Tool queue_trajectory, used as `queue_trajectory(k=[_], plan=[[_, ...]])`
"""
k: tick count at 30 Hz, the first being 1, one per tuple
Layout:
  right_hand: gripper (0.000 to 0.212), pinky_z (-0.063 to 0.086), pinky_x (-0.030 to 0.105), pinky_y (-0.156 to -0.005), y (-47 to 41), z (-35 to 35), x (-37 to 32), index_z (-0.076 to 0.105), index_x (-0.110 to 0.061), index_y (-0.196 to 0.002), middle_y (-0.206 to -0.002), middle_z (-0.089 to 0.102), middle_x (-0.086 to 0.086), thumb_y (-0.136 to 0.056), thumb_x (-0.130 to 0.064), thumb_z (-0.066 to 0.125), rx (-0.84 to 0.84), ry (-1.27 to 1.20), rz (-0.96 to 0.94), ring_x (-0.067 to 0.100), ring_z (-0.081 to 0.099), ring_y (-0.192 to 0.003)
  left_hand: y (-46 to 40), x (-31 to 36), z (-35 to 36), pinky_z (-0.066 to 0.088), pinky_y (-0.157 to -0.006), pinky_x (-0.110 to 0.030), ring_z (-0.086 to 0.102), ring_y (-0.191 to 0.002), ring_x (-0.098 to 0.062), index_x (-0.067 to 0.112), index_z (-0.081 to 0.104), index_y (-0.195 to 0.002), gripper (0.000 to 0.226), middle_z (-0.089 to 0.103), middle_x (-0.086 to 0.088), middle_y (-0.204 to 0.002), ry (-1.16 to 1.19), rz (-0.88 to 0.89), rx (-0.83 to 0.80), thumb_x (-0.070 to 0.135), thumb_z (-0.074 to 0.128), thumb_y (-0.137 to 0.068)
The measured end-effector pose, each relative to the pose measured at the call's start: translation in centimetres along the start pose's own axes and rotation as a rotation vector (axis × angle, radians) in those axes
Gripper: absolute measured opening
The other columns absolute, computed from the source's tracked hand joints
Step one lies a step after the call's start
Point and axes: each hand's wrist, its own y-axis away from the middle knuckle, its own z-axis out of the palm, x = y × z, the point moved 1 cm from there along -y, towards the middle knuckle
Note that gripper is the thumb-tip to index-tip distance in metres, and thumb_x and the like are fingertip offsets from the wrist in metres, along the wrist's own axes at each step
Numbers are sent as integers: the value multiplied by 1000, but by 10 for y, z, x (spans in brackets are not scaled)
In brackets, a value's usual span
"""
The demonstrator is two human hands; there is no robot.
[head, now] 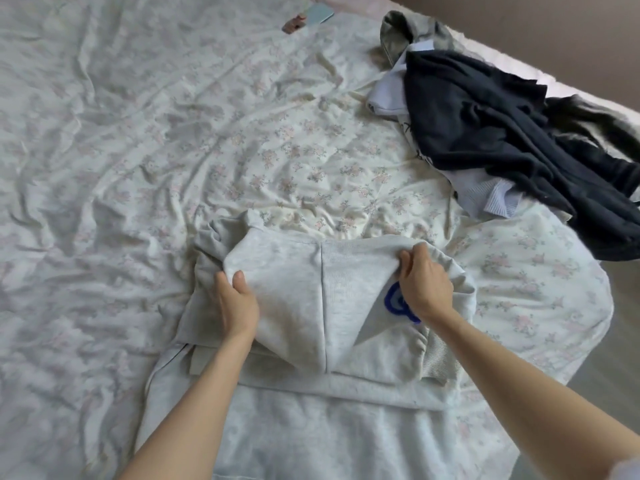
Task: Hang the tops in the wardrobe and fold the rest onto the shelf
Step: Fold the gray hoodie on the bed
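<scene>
Both hands, left hand [239, 299] and right hand [424, 284], are gripping the grey hoodie's hood [304, 289]; grey hoodie [311, 393] is lying on the bed [138, 150], near the clothes pile [502, 140].

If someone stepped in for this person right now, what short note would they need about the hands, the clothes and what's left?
Left hand: grips the left edge of the grey hoodie, thumb on top.
Right hand: pinches the hood's right edge, fingers curled over the fabric.
The hoodie lies partly folded on the bed, hood turned down over the body.
The pile of clothes, a dark top uppermost, waits at the far right of the bed.
Done: fold begun. Left: finish the hoodie, then sort the pile. No wardrobe or shelf in view.
</scene>
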Motion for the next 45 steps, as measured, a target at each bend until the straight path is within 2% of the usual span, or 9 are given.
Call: queue_trajectory(k=[5,9,14,18,23,29,34,42,45], plan=[[34,34,35,-58,8,14,11,36,-14,-89,-85,61,10,-99,-45,26,-122,94,120,30,53,-75,0,2,-3,38,-89,-44,43,-118,-38,1,42,-117,30,42,-22,-130,-199,1,18,21,48,-95],[37,34,36,-60,22,22,17,36,-15,-88,-83,62,9,-98,-48,24,-131,58,107,27,49,-71,21,21,-8,34,-99,-52,36,-128,-38,7,50,-127,42,36,-18,-143,-453,561,50,24,59,-89],[35,36,35,-54,25,16,18,40,-13,-92,-82,65,9,-100,-44,25,-76,105,44,27,52,-65,80,8,14,36,-102,-57,46,-129,-33,18,59,-125,67,50,-11,-138,-773,989,-406,64,44,-78],[28,43,38,-61,34,3,12,51,-8,-118,-103,60,14,-92,-18,53,110,249,-226,34,58,-78,79,-23,12,11,-112,-59,10,-145,-32,28,30,-147,79,17,-10,-157,-956,727,-449,63,52,-80],[22,38,58,-96,81,11,21,66,-12,-95,-107,62,9,-77,-23,63,69,488,-863,35,59,-102,64,-37,0,2,-116,-56,-9,-146,-19,34,11,-151,63,0,0,-160,-994,539,-482,52,33,-95],[50,17,72,-104,95,17,21,66,-15,-109,-134,52,12,-67,-40,74,-148,782,-893,38,41,-130,61,-33,-2,-5,-117,-51,-17,-145,-16,36,11,-150,55,-5,0,-160,-910,437,-572,52,16,-98],[76,39,66,-94,97,16,24,50,-28,-135,-133,54,14,-64,-20,76,-180,783,-959,40,50,-121,74,-41,-4,3,-118,-47,-12,-146,-18,33,24,-149,53,0,-3,-160,-782,456,-423,49,24,-98],[45,46,56,-95,63,-4,53,72,-20,-104,-115,67,8,-60,-15,81,-170,721,-974,39,62,-105,61,-49,-5,0,-115,-53,-17,-144,-24,41,11,-149,58,-10,10,-159,-1120,162,-626,60,11,-94],[28,39,60,-100,69,-4,36,74,-14,-87,-97,69,8,-60,-21,75,-158,660,-919,36,63,-100,67,-34,-2,8,-114,-53,7,-145,-26,26,45,-138,50,23,0,-156,-1016,248,-421,50,28,-97]])
